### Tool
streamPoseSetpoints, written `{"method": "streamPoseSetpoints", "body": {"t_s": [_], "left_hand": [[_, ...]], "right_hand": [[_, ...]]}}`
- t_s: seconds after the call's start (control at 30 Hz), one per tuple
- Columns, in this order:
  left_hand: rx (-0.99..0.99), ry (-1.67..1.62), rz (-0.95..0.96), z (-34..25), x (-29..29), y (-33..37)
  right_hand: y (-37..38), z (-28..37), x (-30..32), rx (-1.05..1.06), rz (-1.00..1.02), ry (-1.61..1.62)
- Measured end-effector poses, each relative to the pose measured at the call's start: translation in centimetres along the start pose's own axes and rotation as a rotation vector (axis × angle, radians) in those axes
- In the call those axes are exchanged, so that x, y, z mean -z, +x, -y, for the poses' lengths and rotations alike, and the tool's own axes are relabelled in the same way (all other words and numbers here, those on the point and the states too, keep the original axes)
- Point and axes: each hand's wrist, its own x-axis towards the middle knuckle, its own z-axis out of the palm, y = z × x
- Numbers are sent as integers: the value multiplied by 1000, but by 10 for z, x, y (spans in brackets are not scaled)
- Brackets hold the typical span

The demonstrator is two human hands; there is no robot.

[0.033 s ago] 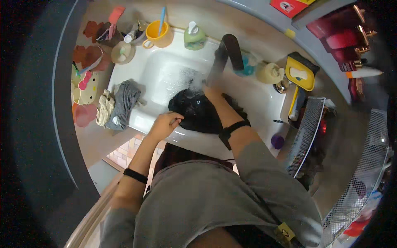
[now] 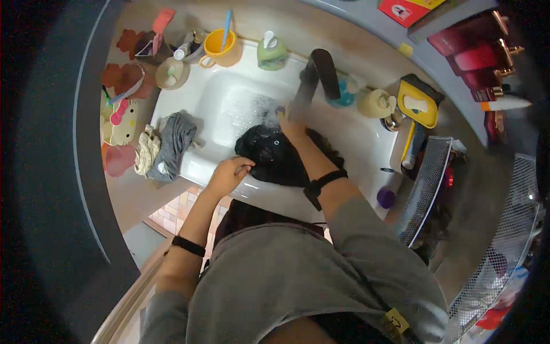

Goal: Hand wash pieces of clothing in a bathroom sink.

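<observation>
A wet black cloth garment (image 2: 274, 157) lies bunched over the front edge of the white sink (image 2: 220, 129). My left hand (image 2: 229, 174) is at the garment's left side, its fingers closed on the fabric's edge. Above the garment, my right hand (image 2: 293, 129) reaches under the dark tap (image 2: 322, 71). Its fingertips are at the splashing water (image 2: 258, 112) and are blurred, so what they hold, if anything, is unclear. Foam and bubbles spread in the basin left of that hand. Black bands circle both my wrists.
Grey cloth (image 2: 175, 140) and cream cloth (image 2: 146, 152) rest on the sink's left rim. Along the back stand a yellow mug (image 2: 222, 50), a green pump bottle (image 2: 271, 53) and a pale pump bottle (image 2: 375, 103). A yellow soap dish (image 2: 417, 106) and mesh basket (image 2: 427, 183) are at right.
</observation>
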Motion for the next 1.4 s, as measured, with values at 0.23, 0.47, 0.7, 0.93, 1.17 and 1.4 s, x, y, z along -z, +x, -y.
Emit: {"method": "streamPoseSetpoints", "body": {"t_s": [0.23, 0.47, 0.7, 0.93, 1.17, 1.4], "left_hand": [[97, -201, -108, -7, 3, -11], [175, -489, -121, 28, -10, -20], [-380, 137, -501, -85, -11, 26], [-447, -171, -111, -195, 49, 41], [-238, -485, 124, -148, 35, 32], [-63, -164, 284, -50, -28, 40]], "right_hand": [[0, 68, -19, 23, -111, 187], [-46, 66, 33, -22, 372, 270], [-115, 82, 190, 119, 146, 928], [-126, 122, 325, 300, -64, 1142], [-153, 77, 310, 227, -122, 378], [-161, -29, 197, 40, 249, 269]]}}
